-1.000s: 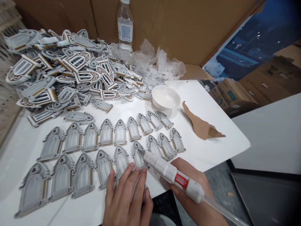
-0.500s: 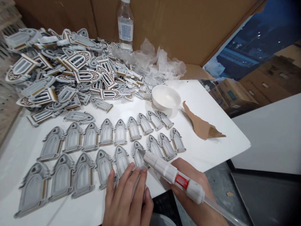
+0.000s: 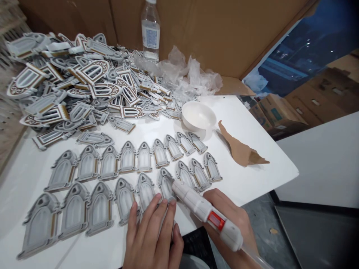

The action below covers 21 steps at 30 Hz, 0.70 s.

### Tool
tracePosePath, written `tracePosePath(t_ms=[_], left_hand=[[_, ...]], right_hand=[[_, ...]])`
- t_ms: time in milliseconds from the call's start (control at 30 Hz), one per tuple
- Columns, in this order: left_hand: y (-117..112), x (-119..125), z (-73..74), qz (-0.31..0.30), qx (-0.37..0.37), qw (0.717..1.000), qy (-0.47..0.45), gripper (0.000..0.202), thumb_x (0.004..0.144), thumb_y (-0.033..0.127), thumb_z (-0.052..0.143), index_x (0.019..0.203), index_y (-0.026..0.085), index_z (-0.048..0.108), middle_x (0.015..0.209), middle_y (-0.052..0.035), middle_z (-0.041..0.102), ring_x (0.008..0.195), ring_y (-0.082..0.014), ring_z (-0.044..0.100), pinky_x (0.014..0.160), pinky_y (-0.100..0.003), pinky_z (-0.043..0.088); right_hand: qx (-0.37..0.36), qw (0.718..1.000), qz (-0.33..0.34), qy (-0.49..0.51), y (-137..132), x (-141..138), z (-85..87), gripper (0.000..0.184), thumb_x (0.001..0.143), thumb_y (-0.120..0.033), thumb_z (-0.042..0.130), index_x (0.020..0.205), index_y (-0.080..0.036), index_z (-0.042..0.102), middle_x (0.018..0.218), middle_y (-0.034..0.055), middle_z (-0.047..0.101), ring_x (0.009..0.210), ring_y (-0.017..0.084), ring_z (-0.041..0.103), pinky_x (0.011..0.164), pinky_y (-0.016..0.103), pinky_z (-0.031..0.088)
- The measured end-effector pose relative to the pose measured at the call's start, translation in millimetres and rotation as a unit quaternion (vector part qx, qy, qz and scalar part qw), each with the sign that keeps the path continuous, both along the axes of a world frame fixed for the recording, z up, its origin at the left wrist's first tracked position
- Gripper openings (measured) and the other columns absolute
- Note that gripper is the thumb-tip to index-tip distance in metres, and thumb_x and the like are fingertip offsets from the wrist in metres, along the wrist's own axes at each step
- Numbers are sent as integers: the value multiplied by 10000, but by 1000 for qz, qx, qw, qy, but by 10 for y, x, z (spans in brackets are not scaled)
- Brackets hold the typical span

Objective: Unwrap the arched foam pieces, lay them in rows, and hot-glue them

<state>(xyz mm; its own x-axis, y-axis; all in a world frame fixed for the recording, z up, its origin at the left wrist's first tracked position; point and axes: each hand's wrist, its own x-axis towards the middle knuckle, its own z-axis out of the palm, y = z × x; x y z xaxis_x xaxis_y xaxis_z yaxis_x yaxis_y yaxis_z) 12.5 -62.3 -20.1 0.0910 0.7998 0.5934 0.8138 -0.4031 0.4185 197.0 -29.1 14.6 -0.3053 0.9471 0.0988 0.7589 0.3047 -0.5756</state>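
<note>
In my right hand (image 3: 242,220) is a white glue gun (image 3: 193,200) with a red window and a clear stick running out of its back. Its nozzle end is over a small grey arched window frame (image 3: 165,183) in the front row; whether the tip touches it I cannot tell. My left hand (image 3: 154,237) lies with fingers stretched out, fingertips at the lower edge of that frame and its neighbour (image 3: 145,190). Two rows of similar arched frames (image 3: 99,209) lie face down across the white table (image 3: 260,186).
A big heap of white and brown window frames (image 3: 92,86) fills the back left. Behind stand a plastic bottle (image 3: 150,33) and crumpled clear plastic (image 3: 193,74). A white bowl (image 3: 199,116) and torn brown cardboard (image 3: 241,151) sit to the right. A cardboard wall (image 3: 213,33) closes the back.
The glue gun's rear end has shifted slightly down and left with my right hand, its nozzle staying over the same frame. My left hand has barely moved.
</note>
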Motion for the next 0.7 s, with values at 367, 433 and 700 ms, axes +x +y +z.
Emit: tracePosePath(t_ms=[367,433,700], left_hand=[[10,-1,15,1,10,1000,-1,282,791,87,639,1068,48,669,1062,-149,710,1098,-292,635,1115,-544,294],[10,2,21,0,6,1000,-3,289,793,88,634,1078,51,668,1065,-146,709,1101,-288,634,1118,-539,292],[23,-3,1,4,15,1000,7,287,793,100,639,1076,63,673,1067,-134,715,1084,-274,647,1135,-526,275]], right_hand=[[12,999,3,39,77,-94,-17,51,889,-177,510,871,-214,539,830,10,578,658,137,579,576,238,436],[20,998,-8,54,100,-110,-12,27,873,-194,539,858,-214,549,814,5,584,657,138,579,575,237,435],[-46,981,-114,147,94,-123,128,179,874,-275,560,703,-221,548,665,-10,605,627,143,588,527,213,459]])
